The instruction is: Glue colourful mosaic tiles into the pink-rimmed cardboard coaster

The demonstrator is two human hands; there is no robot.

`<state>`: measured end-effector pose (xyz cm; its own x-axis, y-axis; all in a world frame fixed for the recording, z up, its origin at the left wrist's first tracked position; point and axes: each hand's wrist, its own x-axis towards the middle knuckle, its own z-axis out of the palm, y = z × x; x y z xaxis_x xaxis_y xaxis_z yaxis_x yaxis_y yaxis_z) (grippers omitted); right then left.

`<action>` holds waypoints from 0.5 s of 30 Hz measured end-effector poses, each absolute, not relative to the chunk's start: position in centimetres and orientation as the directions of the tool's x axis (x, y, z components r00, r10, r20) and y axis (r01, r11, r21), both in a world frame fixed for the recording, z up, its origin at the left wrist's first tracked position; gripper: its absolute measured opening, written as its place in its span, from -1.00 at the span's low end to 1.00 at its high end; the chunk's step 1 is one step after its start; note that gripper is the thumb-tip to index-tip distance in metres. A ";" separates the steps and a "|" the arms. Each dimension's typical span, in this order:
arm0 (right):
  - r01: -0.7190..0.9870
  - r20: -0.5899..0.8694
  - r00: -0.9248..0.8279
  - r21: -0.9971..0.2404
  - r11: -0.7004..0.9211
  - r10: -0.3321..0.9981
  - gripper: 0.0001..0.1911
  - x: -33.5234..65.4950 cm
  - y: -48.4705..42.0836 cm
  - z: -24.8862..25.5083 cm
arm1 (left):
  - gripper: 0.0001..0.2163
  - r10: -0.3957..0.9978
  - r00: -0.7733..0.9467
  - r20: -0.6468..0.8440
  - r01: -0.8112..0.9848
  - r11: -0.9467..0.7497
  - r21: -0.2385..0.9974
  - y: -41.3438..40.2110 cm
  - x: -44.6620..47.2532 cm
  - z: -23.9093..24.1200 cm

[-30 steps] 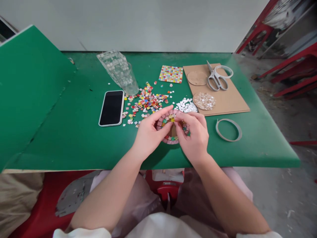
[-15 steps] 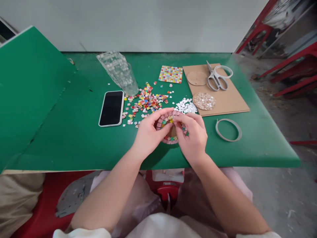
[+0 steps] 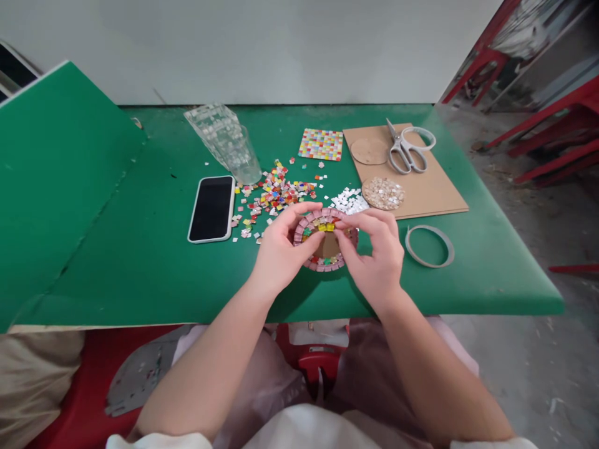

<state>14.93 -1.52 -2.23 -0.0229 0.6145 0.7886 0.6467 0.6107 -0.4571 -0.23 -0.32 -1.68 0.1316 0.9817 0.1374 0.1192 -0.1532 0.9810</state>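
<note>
My left hand (image 3: 283,252) grips the left side of a round mosaic coaster (image 3: 326,267), thumb over its face and fingers behind the rim. Pink square tiles ring the coaster's edge. Inside them run green, red, orange and yellow tiles, around a bare brown middle. My right hand (image 3: 377,259) is closed at the coaster's right side, thumb and forefinger close together on the inner tiles; whether a loose tile sits between them is hidden. The coaster is held tilted above the green table (image 3: 154,280).
Loose coloured tiles (image 3: 281,190) and white tiles (image 3: 349,201) lie beyond my hands. Left are a phone (image 3: 212,209) and a clear cup (image 3: 248,165) with a tile-filled bag (image 3: 218,134). Right are scissors (image 3: 406,153) on cardboard (image 3: 430,193), a tiled disc (image 3: 384,193) and a tape ring (image 3: 450,249).
My right hand has shifted right, away from the coaster's middle, and its fingers have parted a little. More of the yellow tiles and the brown middle shows. My left hand keeps its grip.
</note>
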 end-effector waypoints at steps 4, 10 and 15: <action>0.695 0.793 -0.081 -0.389 0.604 0.604 -0.64 14.7 -1.4 -2.6 | -0.69 0.981 0.128 0.143 0.138 -0.160 0.977 -0.4 -0.2 -1.4; 0.744 0.805 -0.083 -0.343 0.574 0.588 -0.67 14.4 -1.4 -2.8 | -0.69 0.973 0.128 0.191 0.163 -0.210 0.964 -0.4 -0.1 -1.3; 0.762 0.815 -0.066 -0.332 0.557 0.576 -0.69 14.2 -1.4 -2.9 | -0.70 0.966 0.130 0.224 0.160 -0.243 0.957 -0.3 -0.1 -1.4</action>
<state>14.16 -1.43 -2.85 -0.0659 0.5761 0.8147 0.7615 0.5566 -0.3320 -0.12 -0.34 -1.37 0.1300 0.9659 0.2241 0.1598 -0.2435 0.9567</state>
